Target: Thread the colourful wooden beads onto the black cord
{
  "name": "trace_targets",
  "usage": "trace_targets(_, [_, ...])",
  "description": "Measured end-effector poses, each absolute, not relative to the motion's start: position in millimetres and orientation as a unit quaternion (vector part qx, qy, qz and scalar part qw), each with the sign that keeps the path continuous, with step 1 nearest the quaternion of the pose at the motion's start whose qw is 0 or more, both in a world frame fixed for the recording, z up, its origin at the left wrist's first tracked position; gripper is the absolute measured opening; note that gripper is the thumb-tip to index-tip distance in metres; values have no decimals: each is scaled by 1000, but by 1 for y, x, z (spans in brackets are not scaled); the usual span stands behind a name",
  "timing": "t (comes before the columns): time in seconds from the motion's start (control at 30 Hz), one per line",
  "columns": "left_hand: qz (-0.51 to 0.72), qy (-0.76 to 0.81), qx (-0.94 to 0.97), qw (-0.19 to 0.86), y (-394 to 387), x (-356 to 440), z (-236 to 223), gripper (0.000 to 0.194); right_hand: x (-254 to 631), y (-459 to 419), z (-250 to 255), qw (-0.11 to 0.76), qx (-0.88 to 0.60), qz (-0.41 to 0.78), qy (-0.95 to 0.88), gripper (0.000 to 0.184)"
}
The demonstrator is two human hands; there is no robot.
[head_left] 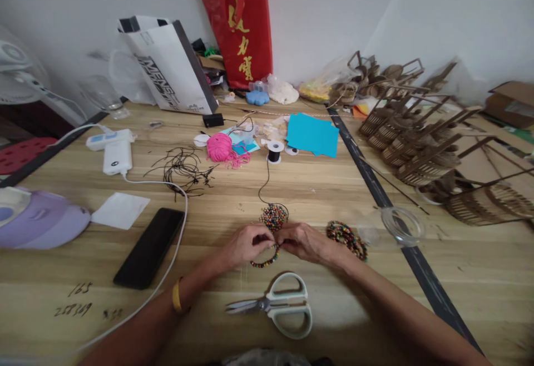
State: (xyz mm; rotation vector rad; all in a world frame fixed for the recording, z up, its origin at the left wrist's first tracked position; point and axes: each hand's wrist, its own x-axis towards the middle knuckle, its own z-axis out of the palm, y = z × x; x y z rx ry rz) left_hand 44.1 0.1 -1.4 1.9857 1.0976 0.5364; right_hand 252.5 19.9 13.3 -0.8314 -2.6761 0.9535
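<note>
My left hand [249,242] and my right hand [303,242] meet at the middle of the table, fingers pinched close together. Between them hangs a loop of multicoloured beads, a bracelet [265,264], gripped at its upper ends. A heap of loose beads [273,216] lies just beyond my fingertips. Black cord [259,192] runs from a spool [274,152] down towards the beads and my right hand. Scissors with pale handles [271,303] lie nearer to me, blades pointing left. Finished-looking beaded strands [347,240] are coiled beside my right wrist.
A black phone [149,248], white cable, power bank [117,156] and cut black cords [183,171] lie left. Pink yarn [219,147] and blue sheets [312,134] are farther back. Wooden baskets [417,154] and a clear round lid [403,226] stand right; bags line the wall.
</note>
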Motion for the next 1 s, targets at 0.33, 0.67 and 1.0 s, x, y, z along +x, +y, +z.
trace_targets(0.33, [187,440,793,377,8,29,0,9,255,11,8,157,-331,337,-867,12])
trace_targets(0.67, [166,355,860,327,10,27,-2,11,253,10,5,190,-338,332,-860,10])
trace_targets(1.0, [167,357,853,343,12,25,-6,11,253,10,3,189,-333,330,-863,10])
